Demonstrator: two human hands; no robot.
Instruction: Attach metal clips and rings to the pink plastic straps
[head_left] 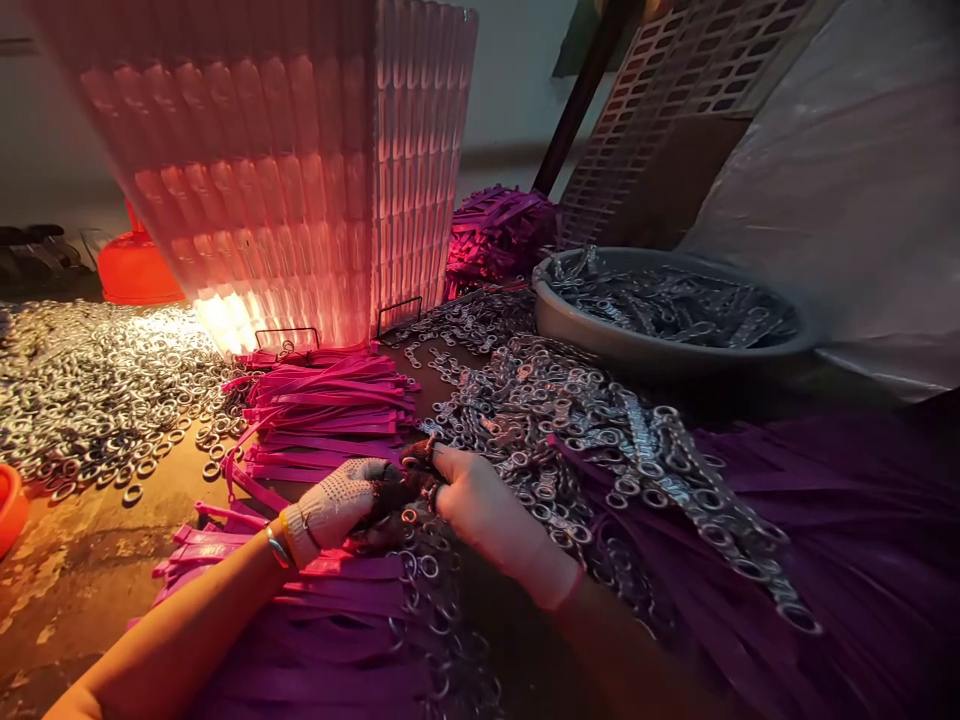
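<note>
A small metal clasp [414, 462] is pinched between the 2 gloved hands, left hand [341, 505] and right hand [487, 515], above pink straps [330, 415] on the table [82, 570], beside heaped rings [90, 385].

What the gloved left hand [341, 505] and gloved right hand [495, 520] pinch between their fingertips is too small and dark to tell. The orange plastic bowl [10, 505] is cut by the left edge; the ribbed translucent pink crate [300, 170] runs past the top.
</note>
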